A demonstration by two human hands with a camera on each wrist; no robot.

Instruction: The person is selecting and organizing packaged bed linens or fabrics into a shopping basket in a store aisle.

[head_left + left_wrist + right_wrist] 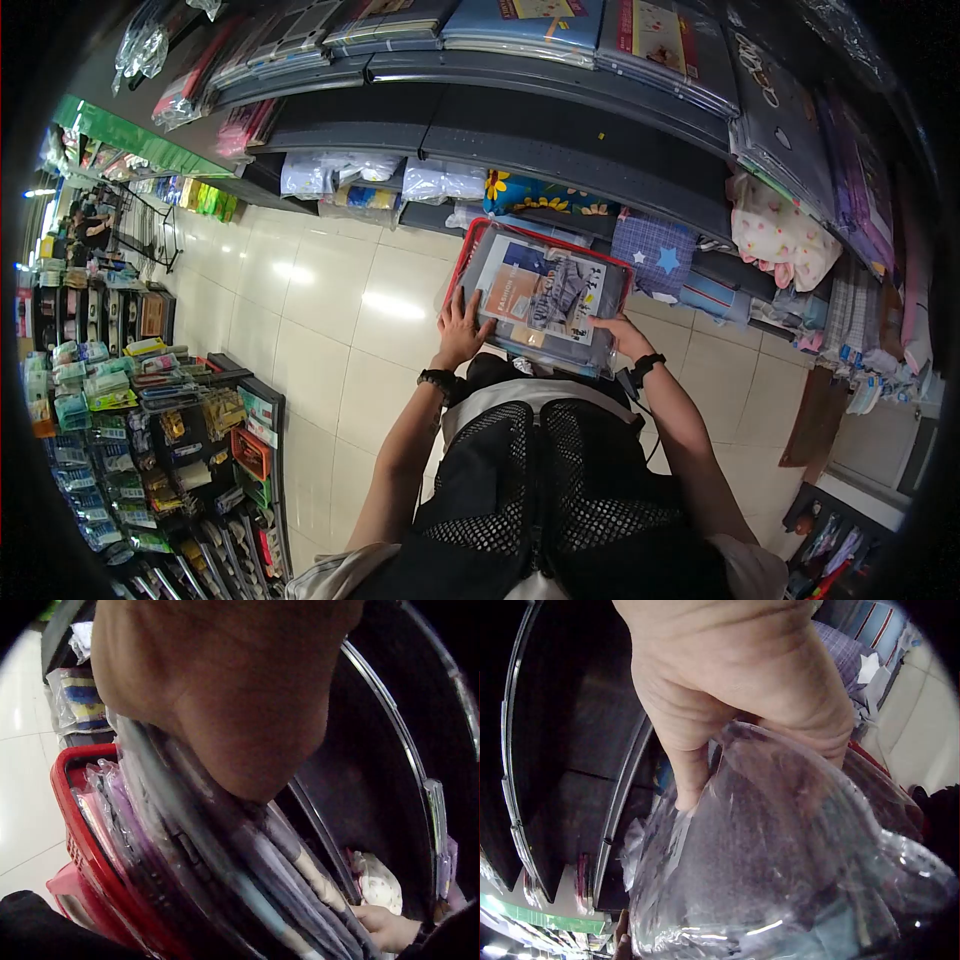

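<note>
A flat grey plastic-wrapped fabric package (590, 340) with a "FASHION" label lies on top at the front of my body. Beneath it, more bagged packages (161, 825) are stacked in a red shopping basket (84, 832). My left hand (462, 330) rests on the top package's left side, fingers extended. At the right edge my right hand (630, 340) grips the package, thumb over its top. In the right wrist view, clear plastic (780, 847) bunches and shines under that hand, and the fingers beyond the thumb are partly hidden.
Dark shelves (560, 135) run across the front with stacked flat packages (520, 25) above and folded fabrics (655, 250) below. A rack of small hanging goods (130, 440) stands at left. Pale tiles (330, 290) cover the floor.
</note>
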